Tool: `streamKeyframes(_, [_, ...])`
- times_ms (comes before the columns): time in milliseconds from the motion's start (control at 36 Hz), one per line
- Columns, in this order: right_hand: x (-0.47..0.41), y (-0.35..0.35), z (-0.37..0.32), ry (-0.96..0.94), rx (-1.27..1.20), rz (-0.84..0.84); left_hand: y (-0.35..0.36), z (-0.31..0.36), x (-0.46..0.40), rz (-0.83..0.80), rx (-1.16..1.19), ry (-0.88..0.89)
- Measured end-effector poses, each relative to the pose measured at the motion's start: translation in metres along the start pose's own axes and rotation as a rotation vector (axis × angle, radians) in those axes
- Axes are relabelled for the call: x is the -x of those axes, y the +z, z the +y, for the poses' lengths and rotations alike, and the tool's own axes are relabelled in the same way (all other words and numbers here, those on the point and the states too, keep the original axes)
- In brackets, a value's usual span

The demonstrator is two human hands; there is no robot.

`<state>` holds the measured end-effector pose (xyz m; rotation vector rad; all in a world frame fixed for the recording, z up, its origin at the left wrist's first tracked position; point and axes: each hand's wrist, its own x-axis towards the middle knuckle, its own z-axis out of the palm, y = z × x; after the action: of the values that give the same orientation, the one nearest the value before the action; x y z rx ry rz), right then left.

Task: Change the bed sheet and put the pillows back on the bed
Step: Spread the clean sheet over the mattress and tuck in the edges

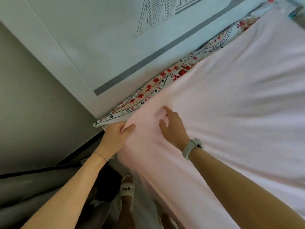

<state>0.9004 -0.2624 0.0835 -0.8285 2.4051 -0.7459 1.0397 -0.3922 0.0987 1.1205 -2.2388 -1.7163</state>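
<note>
Beside the bed, grey floor and a slippered foot lie nearest, and above them the left hand pinches the corner of the pink sheet while the right hand, fingers spread and holding nothing, hovers just over or on the cloth close by. Farther off, the sheet covers most of the mattress, yet a floral cover shows along the white headboard; spreading looks nearly done, tucking this corner and edge remains, and no pillows are visible.
</note>
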Motion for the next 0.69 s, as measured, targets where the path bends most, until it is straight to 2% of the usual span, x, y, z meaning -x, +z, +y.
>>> streamKeyframes(83, [-0.008,0.005,-0.027,-0.069,0.161,0.015,-0.015,-0.01,-0.001,-0.041,0.055,0.002])
streamKeyframes(167, [-0.021,0.007,-0.054,-0.252,0.365,-0.058,-0.032,-0.02,-0.006,-0.119,0.05,0.022])
streamKeyframes(250, [-0.037,0.008,-0.078,-0.421,0.551,-0.275,-0.046,-0.024,-0.011,-0.175,0.045,0.05])
streamKeyframes(333, [-0.048,0.002,-0.094,-0.445,0.686,-0.499,-0.054,-0.026,-0.013,-0.224,0.041,0.075])
streamKeyframes(389, [-0.053,-0.007,-0.101,-0.441,0.756,-0.539,-0.057,-0.027,-0.014,-0.243,0.047,0.078])
streamKeyframes(500, [-0.048,-0.025,-0.108,-0.397,0.725,-0.414,-0.064,-0.012,-0.022,-0.22,-0.02,0.125])
streamKeyframes(694, [-0.062,-0.027,-0.145,-0.407,0.38,0.027,-0.1,0.031,-0.047,0.004,0.005,0.308])
